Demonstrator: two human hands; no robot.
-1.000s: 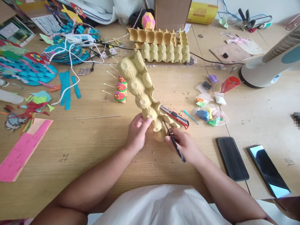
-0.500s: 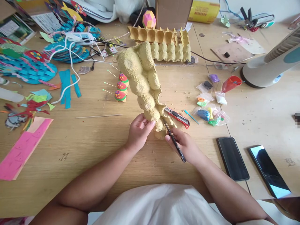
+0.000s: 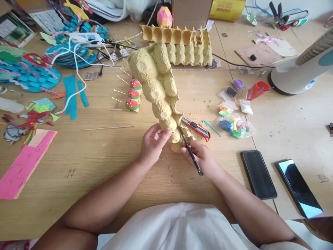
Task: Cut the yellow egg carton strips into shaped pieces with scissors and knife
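Observation:
A long yellow pulp egg carton [image 3: 159, 92] is held up at a slant over the table, its bumpy cup side toward me. My left hand [image 3: 154, 144] pinches its lower left edge between thumb and fingers. My right hand [image 3: 204, 158] is closed around black-handled scissors [image 3: 191, 154], seen nearly edge-on. Their blades enter the lower end of the carton between its two rows of cups; how far the blades are apart cannot be made out. Just right of the carton lies a red utility knife [image 3: 196, 127], partly covered by it.
Behind stand more egg carton strips [image 3: 189, 55]. Left of the carton is a painted caterpillar [image 3: 134, 93] with pin-like sticks, near a thin wooden stick [image 3: 108, 128]. Rightward lie bagged clay [image 3: 231, 126], a red cup [image 3: 258, 90], two phones [image 3: 258, 175] and a white appliance [image 3: 291, 76].
The carton and both hands appear slightly higher and further left, but the whole scene shifts a little too. The scissors remain in the carton, and both grips are the same.

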